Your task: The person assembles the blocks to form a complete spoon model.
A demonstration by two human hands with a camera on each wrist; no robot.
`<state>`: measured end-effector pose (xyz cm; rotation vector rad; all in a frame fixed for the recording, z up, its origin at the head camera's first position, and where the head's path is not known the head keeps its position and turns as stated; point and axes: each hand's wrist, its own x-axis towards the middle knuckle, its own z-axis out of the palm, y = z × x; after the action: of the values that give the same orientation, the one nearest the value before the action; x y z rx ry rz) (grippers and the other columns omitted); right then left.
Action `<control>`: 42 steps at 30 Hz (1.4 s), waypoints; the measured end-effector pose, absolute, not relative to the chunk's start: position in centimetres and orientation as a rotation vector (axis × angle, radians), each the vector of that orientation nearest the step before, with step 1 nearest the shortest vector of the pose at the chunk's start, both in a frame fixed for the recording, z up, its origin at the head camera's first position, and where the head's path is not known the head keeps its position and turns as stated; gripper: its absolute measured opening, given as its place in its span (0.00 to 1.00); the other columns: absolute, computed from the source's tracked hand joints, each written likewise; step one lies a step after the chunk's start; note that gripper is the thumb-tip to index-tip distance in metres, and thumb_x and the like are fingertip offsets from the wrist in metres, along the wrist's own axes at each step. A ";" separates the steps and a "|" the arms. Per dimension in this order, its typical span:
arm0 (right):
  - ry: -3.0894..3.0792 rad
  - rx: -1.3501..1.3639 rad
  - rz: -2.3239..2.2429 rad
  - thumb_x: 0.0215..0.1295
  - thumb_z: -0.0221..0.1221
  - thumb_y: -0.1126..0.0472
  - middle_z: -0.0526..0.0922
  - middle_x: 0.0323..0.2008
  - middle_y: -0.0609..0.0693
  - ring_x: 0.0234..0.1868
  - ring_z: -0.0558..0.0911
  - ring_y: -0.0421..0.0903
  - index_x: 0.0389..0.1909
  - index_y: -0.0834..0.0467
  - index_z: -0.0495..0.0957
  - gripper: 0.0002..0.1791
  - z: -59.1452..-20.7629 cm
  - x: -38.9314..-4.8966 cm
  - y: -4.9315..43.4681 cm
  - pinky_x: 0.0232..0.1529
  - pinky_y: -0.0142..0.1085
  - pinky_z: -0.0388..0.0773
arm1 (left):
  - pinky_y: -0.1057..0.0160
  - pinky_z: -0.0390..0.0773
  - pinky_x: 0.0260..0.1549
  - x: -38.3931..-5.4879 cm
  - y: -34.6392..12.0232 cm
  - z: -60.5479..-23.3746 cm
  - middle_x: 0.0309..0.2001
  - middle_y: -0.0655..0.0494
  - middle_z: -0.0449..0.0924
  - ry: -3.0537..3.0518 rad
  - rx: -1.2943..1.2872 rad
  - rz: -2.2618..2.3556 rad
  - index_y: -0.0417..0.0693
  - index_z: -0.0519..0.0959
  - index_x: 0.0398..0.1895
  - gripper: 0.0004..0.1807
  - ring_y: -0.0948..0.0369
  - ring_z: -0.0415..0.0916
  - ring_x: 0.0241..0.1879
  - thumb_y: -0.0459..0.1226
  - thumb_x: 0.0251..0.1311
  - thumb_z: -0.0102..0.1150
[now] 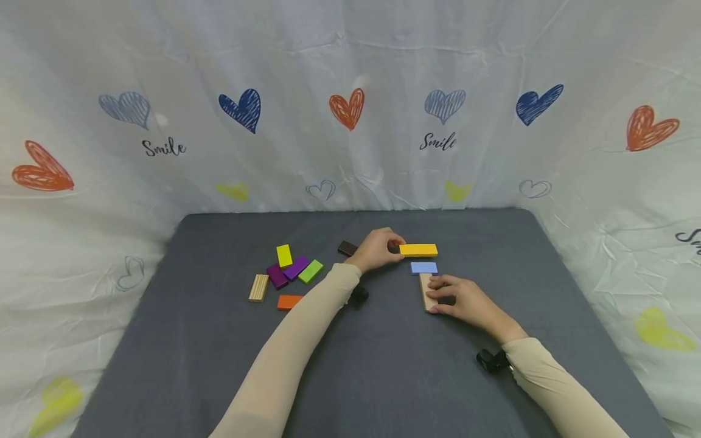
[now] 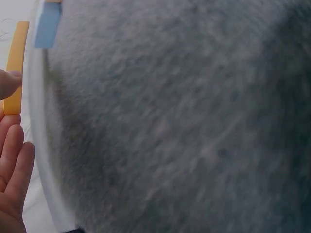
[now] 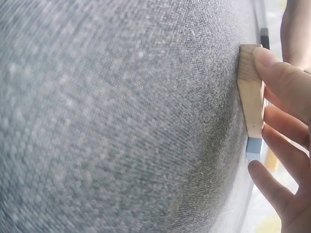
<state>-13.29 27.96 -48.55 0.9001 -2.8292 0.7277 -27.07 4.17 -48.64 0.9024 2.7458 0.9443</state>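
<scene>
My left hand pinches the left end of a yellow-orange block; in the left wrist view the thumb lies over that block. Just nearer to me is a light blue block, lying crosswise. A plain wooden block points toward me, its far end at the blue block. My right hand holds this wooden block by its right side, and the right wrist view shows the thumb at its near end. Whether the wooden and blue blocks touch cannot be told.
On the grey table, a dark brown block lies partly behind my left hand. Further left are a yellow block, purple blocks, a green block, a striped wooden block and an orange block.
</scene>
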 end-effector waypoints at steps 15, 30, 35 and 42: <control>-2.852 0.883 0.723 0.49 0.75 0.53 0.85 0.52 0.50 0.58 0.83 0.52 0.45 0.53 0.88 0.21 -48.6 -13.4 28.0 0.58 0.50 0.79 | 0.68 0.79 0.46 -26.3 5.5 -48.7 0.44 0.57 0.81 2.761 0.958 0.859 0.52 0.84 0.52 0.18 0.63 0.78 0.44 0.43 0.58 0.70; -2.868 0.874 0.714 0.49 0.75 0.51 0.85 0.53 0.48 0.58 0.83 0.51 0.46 0.52 0.88 0.21 -48.8 -13.4 28.1 0.58 0.50 0.79 | 0.68 0.78 0.45 -26.3 5.5 -49.2 0.42 0.58 0.81 2.768 0.932 0.847 0.51 0.85 0.51 0.18 0.64 0.77 0.42 0.44 0.57 0.70; -2.871 0.859 0.716 0.49 0.74 0.51 0.85 0.53 0.47 0.58 0.83 0.51 0.46 0.52 0.88 0.21 -48.9 -13.4 28.1 0.58 0.50 0.78 | 0.69 0.78 0.45 -26.3 5.4 -49.3 0.42 0.57 0.81 2.760 0.919 0.846 0.51 0.85 0.50 0.18 0.64 0.77 0.41 0.44 0.57 0.70; -2.875 0.848 0.711 0.48 0.75 0.51 0.85 0.52 0.47 0.57 0.83 0.51 0.45 0.52 0.88 0.21 -48.9 -13.4 28.1 0.57 0.50 0.79 | 0.68 0.79 0.47 -26.2 5.4 -49.1 0.44 0.57 0.82 2.746 0.908 0.806 0.51 0.84 0.51 0.18 0.63 0.78 0.44 0.43 0.57 0.71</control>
<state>-13.37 28.11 -48.86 0.8476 -2.8747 0.7106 -26.21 5.35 -49.10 0.9079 2.7458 0.8065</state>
